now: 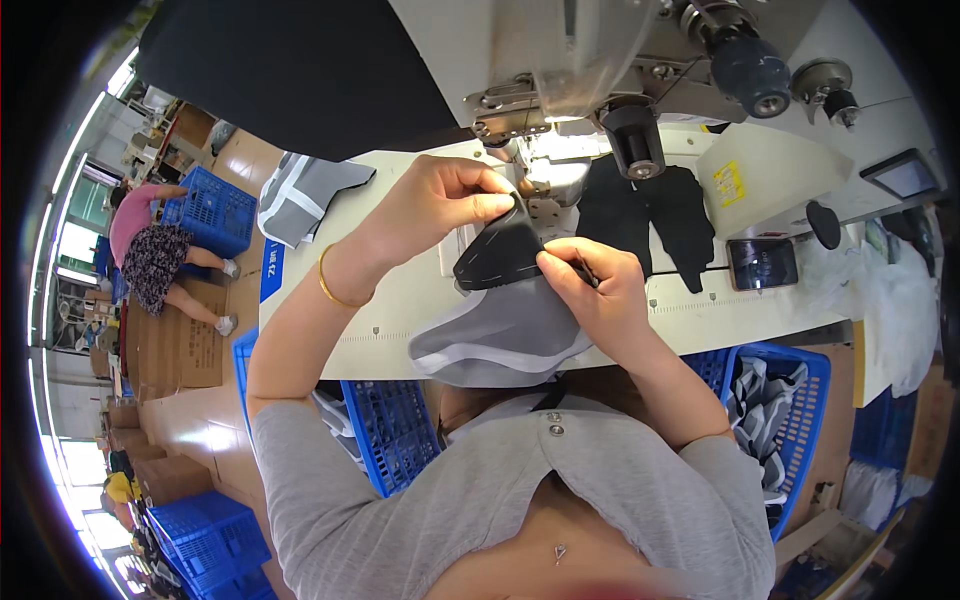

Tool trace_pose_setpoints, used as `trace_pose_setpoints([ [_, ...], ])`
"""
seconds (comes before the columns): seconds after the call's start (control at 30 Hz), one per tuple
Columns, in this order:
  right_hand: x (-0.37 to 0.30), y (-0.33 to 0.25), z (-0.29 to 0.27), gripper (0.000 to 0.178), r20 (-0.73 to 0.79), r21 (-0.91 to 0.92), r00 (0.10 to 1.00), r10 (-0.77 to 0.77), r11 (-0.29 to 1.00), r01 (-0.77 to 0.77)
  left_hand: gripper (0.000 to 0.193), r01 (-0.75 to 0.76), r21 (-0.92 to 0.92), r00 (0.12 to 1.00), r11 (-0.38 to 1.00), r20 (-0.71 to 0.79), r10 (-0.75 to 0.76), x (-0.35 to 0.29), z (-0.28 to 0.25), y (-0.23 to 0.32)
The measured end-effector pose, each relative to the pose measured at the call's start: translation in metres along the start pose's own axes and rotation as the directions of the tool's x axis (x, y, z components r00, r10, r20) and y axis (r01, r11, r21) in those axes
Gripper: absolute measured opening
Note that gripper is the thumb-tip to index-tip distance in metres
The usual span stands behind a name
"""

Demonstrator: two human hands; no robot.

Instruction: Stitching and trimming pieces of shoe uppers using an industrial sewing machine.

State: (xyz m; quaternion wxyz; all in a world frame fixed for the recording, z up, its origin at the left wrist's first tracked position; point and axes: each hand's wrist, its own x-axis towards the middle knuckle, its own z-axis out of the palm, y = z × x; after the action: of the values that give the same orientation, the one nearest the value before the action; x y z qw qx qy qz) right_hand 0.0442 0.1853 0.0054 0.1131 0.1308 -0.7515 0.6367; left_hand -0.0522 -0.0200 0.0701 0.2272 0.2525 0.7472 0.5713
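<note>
Both of my hands pinch a black fabric piece (497, 250) just in front of the sewing machine (650, 60). My left hand (445, 205) grips its upper corner near the lit needle area. At the piece's right edge, my right hand (600, 290) closes thumb and finger on the fabric. Something small and dark pokes out between the right fingers, too hidden to name. Below the black piece hangs a grey fabric panel (500, 340) with a white curved band, which looks joined to it. The panel drapes over the table's front edge.
Black cut pieces (650, 210) lie right of the needle, near a dark phone-like device (762, 265). Grey-white pieces (305, 195) rest at the table's left end. Blue crates (390, 430) flank my lap; the right crate (800, 420) holds fabric pieces. Another person (155, 240) bends over a crate.
</note>
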Motion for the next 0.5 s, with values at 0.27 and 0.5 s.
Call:
trace_pose_setpoints([
  [0.27, 0.001, 0.0, -0.001, 0.014, -0.017, -0.078, 0.995, -0.102, 0.992, 0.101, 0.009, -0.043, 0.186, 0.999, 0.982, 0.038, 0.037, 0.001, 0.005, 0.0],
  [0.5, 0.0, -0.003, -0.001, 0.013, -0.001, -0.126, 0.996, -0.089, 0.988, 0.089, 0.016, 0.019, 0.138, 0.999, 0.99, 0.045, -0.025, -0.002, 0.009, 0.008],
])
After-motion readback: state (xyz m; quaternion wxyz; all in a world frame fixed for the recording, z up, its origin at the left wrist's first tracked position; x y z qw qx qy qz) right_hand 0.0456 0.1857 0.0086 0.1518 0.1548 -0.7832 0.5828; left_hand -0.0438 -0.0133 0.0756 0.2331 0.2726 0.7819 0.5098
